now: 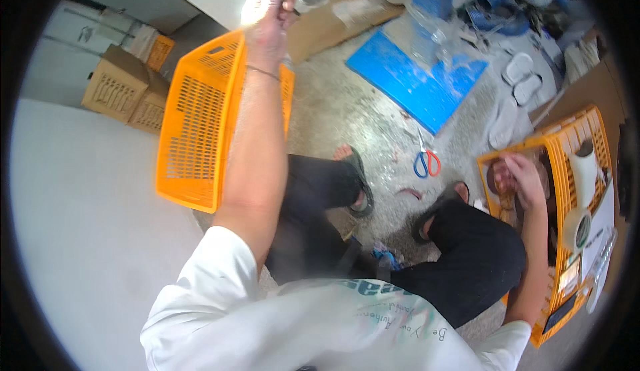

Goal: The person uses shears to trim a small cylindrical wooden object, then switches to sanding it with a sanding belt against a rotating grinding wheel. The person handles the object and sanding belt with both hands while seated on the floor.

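My left hand (270,14) is raised at the far end of my outstretched arm, beside a bright glare. Its fingers are curled closed, and a small dark spot shows among them; what they hold, if anything, I cannot make out. Below that arm stands an orange plastic crate (193,124) with slotted walls. Over the opening of a second orange crate (563,164) at the right hangs my right hand (523,179), its fingers bent inward. Brownish things inside that crate are partly hidden by the hand and arm.
Scissors (427,163) with blue and red handles lie on the floor near my feet. Beyond is a blue board (417,78); white slippers (523,78) are right of it. A tape roll (577,229) rests by the right crate. Cardboard (347,21) lies at the back.
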The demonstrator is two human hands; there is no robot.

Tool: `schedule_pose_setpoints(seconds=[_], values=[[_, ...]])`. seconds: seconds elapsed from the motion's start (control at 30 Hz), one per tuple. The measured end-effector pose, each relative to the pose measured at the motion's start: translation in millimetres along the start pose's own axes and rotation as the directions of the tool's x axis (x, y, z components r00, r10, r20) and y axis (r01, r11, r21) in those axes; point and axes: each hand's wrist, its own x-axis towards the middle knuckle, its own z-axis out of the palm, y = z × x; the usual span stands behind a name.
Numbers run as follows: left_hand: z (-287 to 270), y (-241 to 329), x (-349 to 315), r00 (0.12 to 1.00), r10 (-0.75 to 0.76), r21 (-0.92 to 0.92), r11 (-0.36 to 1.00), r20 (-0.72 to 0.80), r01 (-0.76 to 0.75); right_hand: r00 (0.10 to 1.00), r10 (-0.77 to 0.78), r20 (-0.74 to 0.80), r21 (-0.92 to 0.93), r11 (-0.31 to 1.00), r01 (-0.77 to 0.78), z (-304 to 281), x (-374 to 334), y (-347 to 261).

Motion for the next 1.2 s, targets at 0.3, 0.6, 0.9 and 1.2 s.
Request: schedule_pose_setpoints(seconds=[0.3, 0.6, 0.9, 1.2], values=[[30.3, 3.9, 2.2, 0.985, 0.106, 0.019, 0.994, -0.134, -0.105, 0.995, 0.026, -0.095, 0.276, 0.961, 0.001, 0.8, -24.2, 51.2], [8.7, -23.2, -45.1, 0.917, -0.18, -0.169, 0.978, -0.357, 0.126, 1.0, -0.006, 0.017, 0.33, 0.944, 0.0, 11.9, -5.2, 58.2], [88.5, -272.9, -181.2, 0.784, -0.619, 0.673, 0.56, -0.049, 0.484, 0.982, 0.154, -0.111, 0.523, 0.849, -0.074, -9.9, -38.3, 166.2], [155.5, -465.1, -213.9, 0.744, -0.656, 0.917, 0.362, 0.124, 0.167, 0.819, 0.529, -0.223, 0.651, 0.706, -0.279, 1.1, -16.9, 281.6]])
